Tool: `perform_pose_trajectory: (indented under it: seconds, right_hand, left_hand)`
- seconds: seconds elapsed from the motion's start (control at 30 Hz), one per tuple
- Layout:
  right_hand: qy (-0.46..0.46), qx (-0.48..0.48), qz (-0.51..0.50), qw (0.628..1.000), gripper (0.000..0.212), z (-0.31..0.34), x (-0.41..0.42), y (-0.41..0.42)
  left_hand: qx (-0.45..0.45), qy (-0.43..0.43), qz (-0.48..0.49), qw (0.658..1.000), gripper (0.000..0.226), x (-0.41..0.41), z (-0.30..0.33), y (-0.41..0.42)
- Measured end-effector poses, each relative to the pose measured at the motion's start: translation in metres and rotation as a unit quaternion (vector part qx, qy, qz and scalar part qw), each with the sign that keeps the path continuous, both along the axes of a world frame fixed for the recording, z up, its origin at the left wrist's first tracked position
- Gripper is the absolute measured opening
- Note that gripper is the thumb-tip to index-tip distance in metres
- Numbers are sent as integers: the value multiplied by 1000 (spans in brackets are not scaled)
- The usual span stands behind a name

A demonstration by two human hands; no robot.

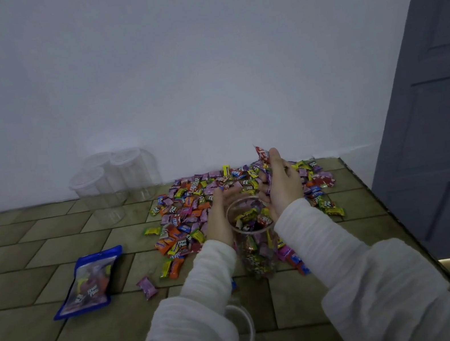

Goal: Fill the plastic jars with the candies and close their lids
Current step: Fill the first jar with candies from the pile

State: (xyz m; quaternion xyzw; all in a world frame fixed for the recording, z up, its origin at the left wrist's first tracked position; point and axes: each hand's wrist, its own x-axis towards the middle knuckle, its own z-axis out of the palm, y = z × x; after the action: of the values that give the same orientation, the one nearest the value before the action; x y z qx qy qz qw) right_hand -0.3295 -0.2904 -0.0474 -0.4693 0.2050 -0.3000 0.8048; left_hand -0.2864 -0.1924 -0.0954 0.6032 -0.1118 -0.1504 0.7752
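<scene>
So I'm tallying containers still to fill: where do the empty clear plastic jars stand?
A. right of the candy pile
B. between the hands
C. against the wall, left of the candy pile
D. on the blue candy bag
C: the three empty clear plastic jars stand clustered by the white wall, left of the pile of colourful wrapped candies.

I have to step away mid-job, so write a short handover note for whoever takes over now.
Left hand: open, fingers against the open jar.
Right hand: grips a bunch of candies beside the jar's mouth.
The jar stands at the near edge of the candy pile, largely filled, with no lid on.
Three empty jars stand by the wall, lids on.
A lid lies near the left sleeve.
Left: top up, close, fill the other three.
</scene>
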Motion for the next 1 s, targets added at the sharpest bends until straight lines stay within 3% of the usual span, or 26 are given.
perform_pose_trajectory:
  seconds: [0.1,0.27,0.4,0.5,0.57,0.7,1.0]
  right_hand:
    - [-26,20,20,999,29,1,1,-1]
    - [-23,-39,57,997,31,7,3,-9]
    - [-27,-248,30,968,21,10,-5,-22]
    - [-3,-463,19,886,10,3,-12,-35]
    - [22,-520,41,853,15,-2,-14,-40]
    - [61,-555,52,828,24,-9,-12,-40]
    - [60,-557,96,823,17,-16,-10,-40]
  left_hand:
    - [-19,91,-48,995,81,-3,-9,-2]
    - [-48,136,23,989,100,0,-13,-10]
    - [-51,160,32,985,101,5,-25,-14]
    - [-63,155,27,986,93,4,-21,-14]
    - [-60,150,18,987,90,3,-19,-13]
    - [-37,120,37,991,66,3,-17,-11]
    - [-42,118,23,992,63,-1,-10,-10]
